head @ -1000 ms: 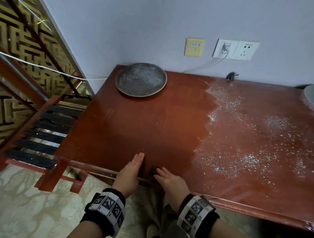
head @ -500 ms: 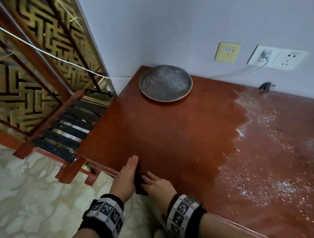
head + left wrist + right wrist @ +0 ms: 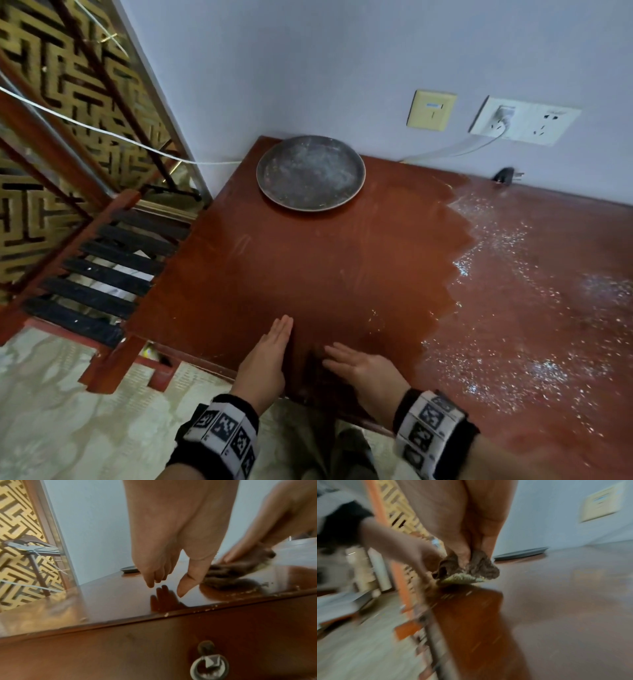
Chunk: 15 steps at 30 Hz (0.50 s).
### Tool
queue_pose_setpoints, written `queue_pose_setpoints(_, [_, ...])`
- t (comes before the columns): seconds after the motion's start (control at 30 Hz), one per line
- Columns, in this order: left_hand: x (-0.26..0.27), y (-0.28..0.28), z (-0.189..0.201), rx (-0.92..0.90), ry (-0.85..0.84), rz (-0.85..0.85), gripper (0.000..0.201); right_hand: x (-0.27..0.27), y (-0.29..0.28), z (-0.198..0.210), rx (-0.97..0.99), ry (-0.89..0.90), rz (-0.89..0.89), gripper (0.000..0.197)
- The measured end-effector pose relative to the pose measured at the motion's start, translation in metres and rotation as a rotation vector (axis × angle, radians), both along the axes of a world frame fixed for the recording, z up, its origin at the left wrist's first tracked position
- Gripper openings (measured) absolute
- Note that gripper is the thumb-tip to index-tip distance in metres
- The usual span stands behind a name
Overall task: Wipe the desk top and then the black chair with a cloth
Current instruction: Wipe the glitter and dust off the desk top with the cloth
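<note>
The red-brown desk top (image 3: pixel 308 267) is glossy on its left half and speckled with white dust (image 3: pixel 534 308) on its right half. A crumpled brown cloth (image 3: pixel 310 363) lies near the front edge, also seen in the left wrist view (image 3: pixel 228 573) and the right wrist view (image 3: pixel 476 566). My right hand (image 3: pixel 363 368) presses on the cloth with straight fingers (image 3: pixel 464 555). My left hand (image 3: pixel 270 349) stands edge-on beside the cloth, fingers straight, tips close to the desk (image 3: pixel 159 566). A red frame with black slats (image 3: pixel 113 267) stands left of the desk.
A dusty round grey plate (image 3: pixel 310 173) sits at the back left of the desk. Wall sockets (image 3: pixel 524 120) with a white cable and a black plug (image 3: pixel 507 175) are behind. A drawer ring pull (image 3: pixel 209 664) hangs under the front edge. A lattice screen (image 3: pixel 68 102) stands at left.
Both hands and the cloth have slid from the front edge a little further onto the desk top. The head view has shifted.
</note>
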<state>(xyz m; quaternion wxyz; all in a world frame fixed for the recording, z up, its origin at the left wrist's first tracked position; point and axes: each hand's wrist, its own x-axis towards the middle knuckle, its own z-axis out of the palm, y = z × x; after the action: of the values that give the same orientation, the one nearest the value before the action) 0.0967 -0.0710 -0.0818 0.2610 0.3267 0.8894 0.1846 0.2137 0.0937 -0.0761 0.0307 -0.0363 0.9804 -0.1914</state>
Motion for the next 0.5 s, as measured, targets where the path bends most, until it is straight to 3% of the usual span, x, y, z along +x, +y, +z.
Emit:
queue_pose_setpoints(0.1, [0.006,0.015,0.005,0.011,0.015,-0.054,0.086,-0.012,0.062,0.007,-0.058,0.140,-0.421,0.058])
queue_pose_setpoints(0.2, [0.017,0.029,0.010,-0.007,0.011,-0.074,0.085,-0.024,0.104,-0.003,0.008,-0.094,-0.569,0.065])
queue_pose_setpoints(0.27, [0.019,0.035,0.012,-0.002,0.013,-0.087,0.084,-0.025,0.102,-0.012,0.034,-0.204,-0.535,0.068])
queue_pose_setpoints(0.33, [0.019,0.038,0.010,-0.005,0.019,-0.103,0.083,-0.014,0.080,-0.021,0.040,-0.171,-0.445,0.065])
queue_pose_setpoints(0.43, [0.021,0.040,0.008,-0.020,0.020,-0.125,0.082,0.025,0.021,-0.029,0.107,-0.030,-0.145,0.039])
queue_pose_setpoints(0.5, [0.025,0.042,0.008,-0.022,0.022,-0.124,0.081,0.051,-0.011,-0.031,0.096,-0.025,-0.058,0.022])
